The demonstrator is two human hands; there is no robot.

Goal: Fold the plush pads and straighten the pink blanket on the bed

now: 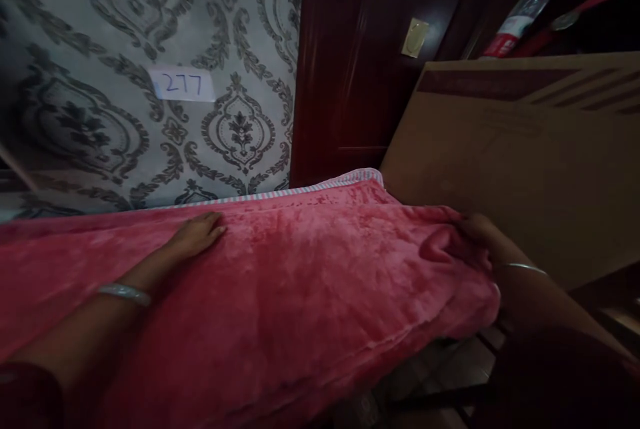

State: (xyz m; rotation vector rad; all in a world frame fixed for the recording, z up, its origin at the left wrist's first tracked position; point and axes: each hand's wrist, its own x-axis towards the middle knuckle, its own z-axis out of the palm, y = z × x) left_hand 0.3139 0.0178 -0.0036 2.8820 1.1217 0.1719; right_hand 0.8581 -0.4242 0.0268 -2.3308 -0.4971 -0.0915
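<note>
A pink plush blanket (300, 282) lies spread across the view, with a striped edge (345, 179) along its far side by the wall. My left hand (197, 234) rests flat on top of it, fingers stretched out toward the right. At the blanket's right end, my right hand (477, 229) grips a bunched fold, its fingers mostly hidden by the cloth. Each wrist wears a bangle.
A large cardboard box (500, 169) stands close on the right. Behind it are a plastic bottle (525, 12) with red cap and a dark red door or panel (345, 69). Patterned wallpaper (240, 9) bears a paper marked 277 (183, 84). Tiled floor (465, 366) shows below.
</note>
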